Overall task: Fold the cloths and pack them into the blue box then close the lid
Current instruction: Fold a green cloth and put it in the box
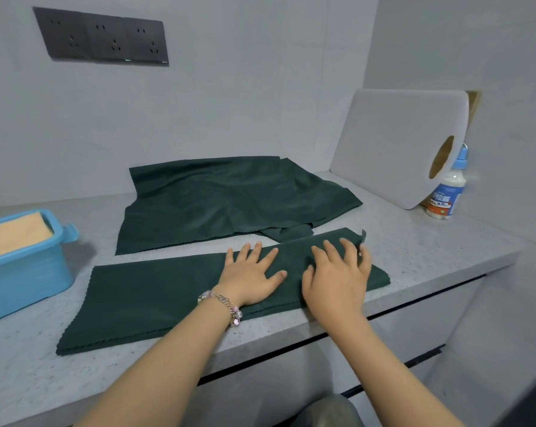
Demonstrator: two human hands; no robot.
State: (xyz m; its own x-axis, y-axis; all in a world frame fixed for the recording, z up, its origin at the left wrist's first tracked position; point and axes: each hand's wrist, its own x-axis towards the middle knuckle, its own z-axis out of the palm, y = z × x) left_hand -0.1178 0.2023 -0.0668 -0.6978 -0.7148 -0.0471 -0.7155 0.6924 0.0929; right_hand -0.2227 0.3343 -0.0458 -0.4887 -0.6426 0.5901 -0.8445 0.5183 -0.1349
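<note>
A dark green cloth (143,297), folded into a long strip, lies along the front of the grey counter. My left hand (249,274) presses flat on its middle with fingers spread. My right hand (337,277) rests on the strip's right part, fingers relaxed, and a small cloth corner sticks up by its fingertips. A second dark green cloth (223,198) lies loosely spread behind the strip. The blue box (26,272) stands open at the left edge, with an orange cloth (14,234) filling it. I see no lid.
A white cutting board (396,143) leans against the right wall, with a white bottle (447,192) with a blue cap behind it. Dark wall sockets (103,38) sit high on the back wall. The counter's front edge (291,331) runs just below my wrists, drawers beneath.
</note>
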